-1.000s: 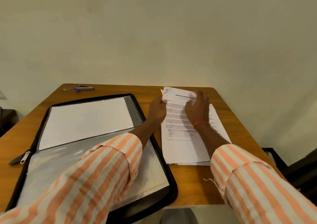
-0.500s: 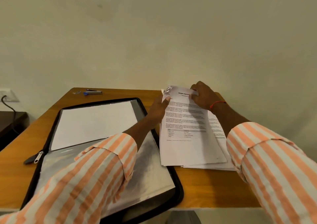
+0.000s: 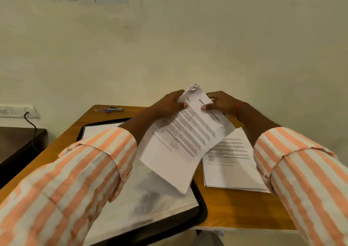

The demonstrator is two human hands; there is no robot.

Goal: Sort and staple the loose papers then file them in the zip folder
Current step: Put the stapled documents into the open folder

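A set of printed sheets (image 3: 180,144) is lifted off the table and tilted, its crumpled top corner up. My left hand (image 3: 169,102) pinches that top edge on the left side and my right hand (image 3: 220,102) pinches it on the right. Below on the wooden table (image 3: 235,210) lies a stack of loose printed papers (image 3: 231,168). The black zip folder (image 3: 146,204) lies open at left, with white paper in its far half and a clear pocket in its near half. A blue and silver stapler (image 3: 114,109) rests at the table's far left corner.
A small strip of staples (image 3: 98,110) lies beside the stapler. A dark side table (image 3: 17,144) stands to the left, with a black cable running up to a wall socket (image 3: 17,111). A pale wall rises right behind the table.
Both hands have raised the top set of sheets off the stack and turned it clockwise in the air. The remaining stack stays flat on the table. The view has tilted upward.
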